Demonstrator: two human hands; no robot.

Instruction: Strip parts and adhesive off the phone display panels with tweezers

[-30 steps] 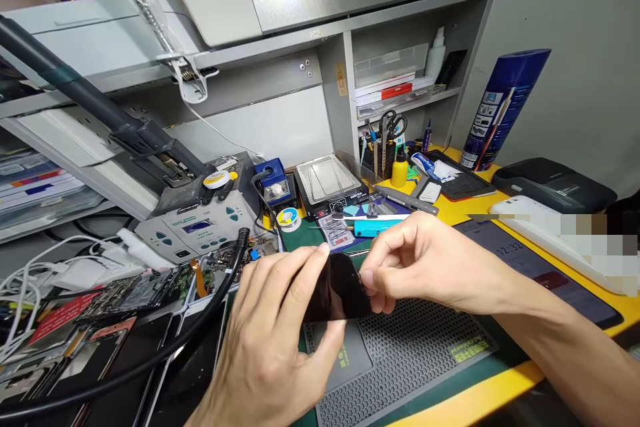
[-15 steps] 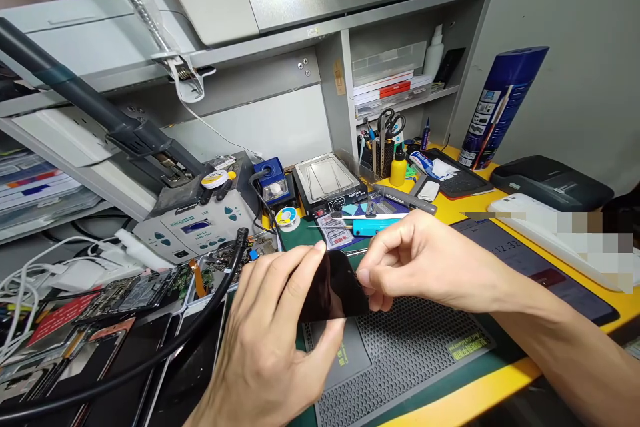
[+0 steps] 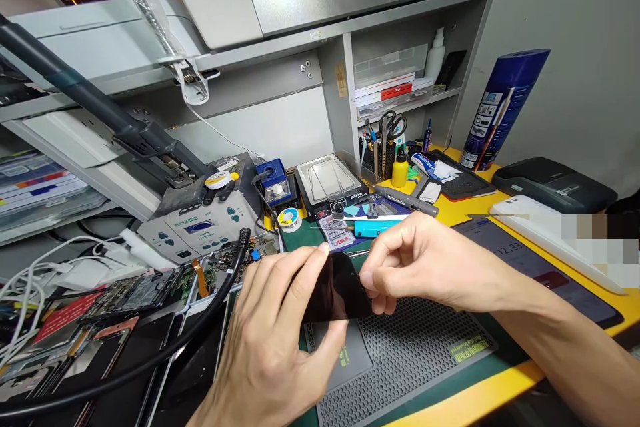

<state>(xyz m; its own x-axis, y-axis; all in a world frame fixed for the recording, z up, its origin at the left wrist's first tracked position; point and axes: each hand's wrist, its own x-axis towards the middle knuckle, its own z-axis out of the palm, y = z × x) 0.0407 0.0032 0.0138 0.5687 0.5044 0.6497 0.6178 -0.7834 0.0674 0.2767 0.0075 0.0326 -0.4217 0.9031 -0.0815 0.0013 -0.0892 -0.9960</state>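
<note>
A dark, glossy smartphone (image 3: 340,293) is held above the grey perforated mat (image 3: 410,353), tilted, its screen side facing me. My left hand (image 3: 280,327) grips it from the left, fingers over the top edge and thumb below. At the phone's right end is my right hand (image 3: 405,267), thumb and forefinger pinched together against the edge. Whatever may be between those fingertips is too small or hidden to make out. Just behind the hands lie a turquoise-handled tool (image 3: 375,228) and tweezers (image 3: 357,254).
On the left stand a soldering station (image 3: 200,227), a thick black hose (image 3: 150,363) and several phone parts. A lit phone (image 3: 540,273) lies at right beside a white device (image 3: 545,233). Behind are a yellow bottle (image 3: 399,170), a pen holder (image 3: 384,157) and a blue spray can (image 3: 505,110).
The hands and the phone keep nearly the same pose. The whole view has shifted slightly, and the lit phone's timer went from 12:32 to 12:33.
</note>
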